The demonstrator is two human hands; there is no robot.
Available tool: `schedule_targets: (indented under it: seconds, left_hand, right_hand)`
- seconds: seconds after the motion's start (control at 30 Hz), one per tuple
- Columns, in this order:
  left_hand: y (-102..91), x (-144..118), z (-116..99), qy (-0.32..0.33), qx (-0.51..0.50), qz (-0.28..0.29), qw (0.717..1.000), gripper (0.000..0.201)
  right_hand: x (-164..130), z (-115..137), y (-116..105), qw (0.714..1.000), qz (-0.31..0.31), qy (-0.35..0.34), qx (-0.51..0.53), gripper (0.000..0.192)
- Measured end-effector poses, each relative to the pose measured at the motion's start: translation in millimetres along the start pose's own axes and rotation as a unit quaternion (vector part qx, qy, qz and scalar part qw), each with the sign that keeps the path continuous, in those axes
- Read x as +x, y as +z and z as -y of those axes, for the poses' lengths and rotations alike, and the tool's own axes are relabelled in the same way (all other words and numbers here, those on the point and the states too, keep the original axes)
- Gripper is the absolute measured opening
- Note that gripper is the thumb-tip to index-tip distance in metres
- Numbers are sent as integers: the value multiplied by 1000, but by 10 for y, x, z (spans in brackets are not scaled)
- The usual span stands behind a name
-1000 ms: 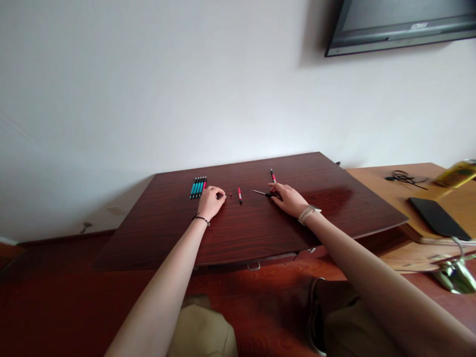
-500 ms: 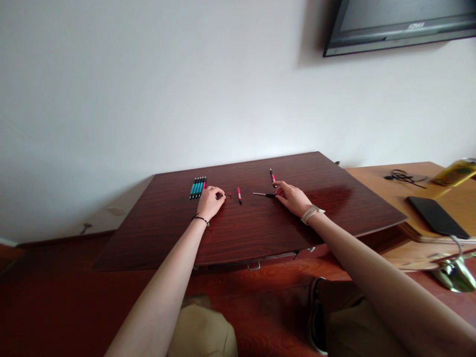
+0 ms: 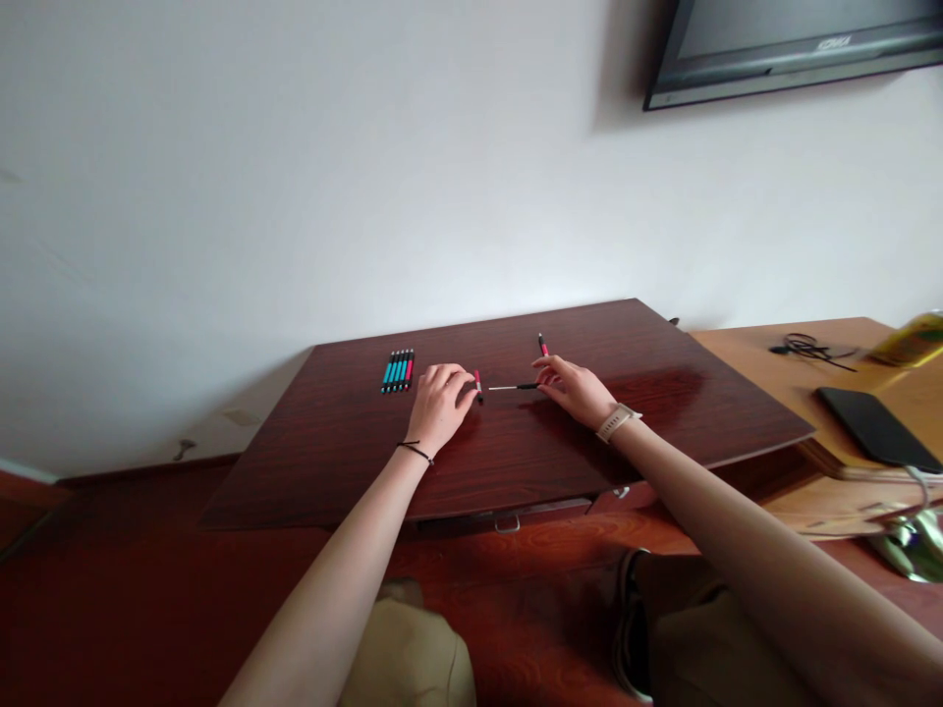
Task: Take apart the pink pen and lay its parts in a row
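Observation:
My left hand [image 3: 442,401] hovers with curved, parted fingers at a short pink pen barrel with a black tip [image 3: 477,380]; its thumb and forefinger tips are beside the barrel, and I cannot tell if they touch it. My right hand [image 3: 579,390] pinches the black end of a thin rod [image 3: 504,388], whose pale, slender part points left towards the barrel. Just beyond the right fingers lies a pink and black pen piece [image 3: 543,345], partly hidden by them. A row of several teal and pink pens [image 3: 398,371] with black ends lies left of my left hand.
The dark wooden table [image 3: 354,471] stands against a white wall. To its right, a lighter wooden surface [image 3: 744,363] holds a black phone-like slab [image 3: 876,427], a coiled black cable [image 3: 810,349] and a yellow package [image 3: 910,339]. A television [image 3: 803,59] hangs above.
My left hand has moved right, up to the pink barrel, and its fingers have parted. The rod in my right hand has shifted left. The small red piece no longer shows.

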State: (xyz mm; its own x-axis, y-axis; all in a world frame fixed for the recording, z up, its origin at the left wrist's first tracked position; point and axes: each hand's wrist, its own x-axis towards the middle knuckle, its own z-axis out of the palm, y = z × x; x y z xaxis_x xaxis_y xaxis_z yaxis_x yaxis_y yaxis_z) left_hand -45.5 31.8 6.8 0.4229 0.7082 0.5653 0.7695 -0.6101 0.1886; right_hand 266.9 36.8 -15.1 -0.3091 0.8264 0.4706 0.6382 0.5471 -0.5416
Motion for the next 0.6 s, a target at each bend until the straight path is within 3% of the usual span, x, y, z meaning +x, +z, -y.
schedule_targets:
  seconds: [0.3, 0.6]
  left_hand:
    - [6, -29, -146, 29, 21, 35, 999, 21]
    - [-17, -76, -57, 25, 30, 44, 998, 25]
  right_hand:
    - [20, 188, 41, 999, 1, -27, 22, 34]
    - [-12, 123, -10, 1000, 4, -25, 12, 31]
